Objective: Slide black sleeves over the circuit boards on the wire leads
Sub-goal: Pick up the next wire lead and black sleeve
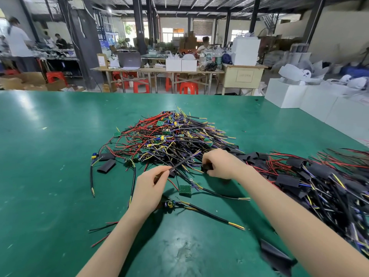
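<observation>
The right hand hides most of the black sleeve its fingers curl round.

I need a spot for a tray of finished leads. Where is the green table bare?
Bare: the green table left of the unsleeved pile, and the far strip behind it. Crowded: the centre and the sleeved pile on the right.

1. A factory assembly workshop: a large green worktable fills the lower frame, heaped at centre with a pile of wired circuit boards.
2. Upper frame: steel columns, wooden benches with red plastic stools, stacked cartons.
3. Upper left and upper centre: workers at benches.
</observation>
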Tool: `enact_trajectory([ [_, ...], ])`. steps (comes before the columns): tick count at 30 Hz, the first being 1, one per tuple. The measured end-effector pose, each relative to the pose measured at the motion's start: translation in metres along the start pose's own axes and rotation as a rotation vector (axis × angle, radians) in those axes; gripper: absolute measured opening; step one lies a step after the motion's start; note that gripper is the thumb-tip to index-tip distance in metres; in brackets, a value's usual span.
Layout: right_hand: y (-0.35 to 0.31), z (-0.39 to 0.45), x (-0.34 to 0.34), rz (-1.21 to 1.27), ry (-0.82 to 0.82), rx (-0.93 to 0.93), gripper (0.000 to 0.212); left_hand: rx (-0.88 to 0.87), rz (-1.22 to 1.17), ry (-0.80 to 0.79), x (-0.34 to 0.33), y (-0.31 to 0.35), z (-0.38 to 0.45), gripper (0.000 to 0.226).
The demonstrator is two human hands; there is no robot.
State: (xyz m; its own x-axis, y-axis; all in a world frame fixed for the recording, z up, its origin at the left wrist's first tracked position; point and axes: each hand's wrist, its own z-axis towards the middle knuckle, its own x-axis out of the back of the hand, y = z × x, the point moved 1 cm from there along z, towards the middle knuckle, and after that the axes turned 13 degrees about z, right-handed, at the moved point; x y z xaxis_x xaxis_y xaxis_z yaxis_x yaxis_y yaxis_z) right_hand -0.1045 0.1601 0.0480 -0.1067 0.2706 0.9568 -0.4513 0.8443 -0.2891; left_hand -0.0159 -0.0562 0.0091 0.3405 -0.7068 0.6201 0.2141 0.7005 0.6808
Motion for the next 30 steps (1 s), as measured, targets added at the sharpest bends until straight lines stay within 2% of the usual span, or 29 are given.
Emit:
enact_trajectory([
  [4, 0.01, -0.015, -0.002, 0.092, 0.208, 0.051, 0.013, 0.012, -0.02, 0.019, 0.002, 0.0, 0.0, 0.023],
  [9, 0.018, -0.037, 0.0, 0.22, 0.42, 0.129, 0.018, 0.005, -0.03, -0.003, 0.002, 0.003, 0.0, 0.02],
  [13, 0.016, -0.045, 0.006, 0.278, 0.507, 0.159, 0.028, -0.04, -0.026, -0.049, 0.001, 0.008, -0.003, 0.018],
  [18, 0.009, -0.053, 0.01, 0.277, 0.518, 0.225, 0.031, -0.082, 0.0, -0.074, -0.001, 0.011, -0.005, 0.018],
  [22, 0.003, -0.056, 0.012, 0.216, 0.452, 0.263, 0.031, -0.091, 0.012, -0.09, -0.001, 0.011, -0.005, 0.018],
  [30, -0.024, -0.059, 0.02, -0.228, 0.298, 0.47, 0.013, -0.119, 0.021, -0.185, -0.003, 0.016, -0.006, 0.018],
])
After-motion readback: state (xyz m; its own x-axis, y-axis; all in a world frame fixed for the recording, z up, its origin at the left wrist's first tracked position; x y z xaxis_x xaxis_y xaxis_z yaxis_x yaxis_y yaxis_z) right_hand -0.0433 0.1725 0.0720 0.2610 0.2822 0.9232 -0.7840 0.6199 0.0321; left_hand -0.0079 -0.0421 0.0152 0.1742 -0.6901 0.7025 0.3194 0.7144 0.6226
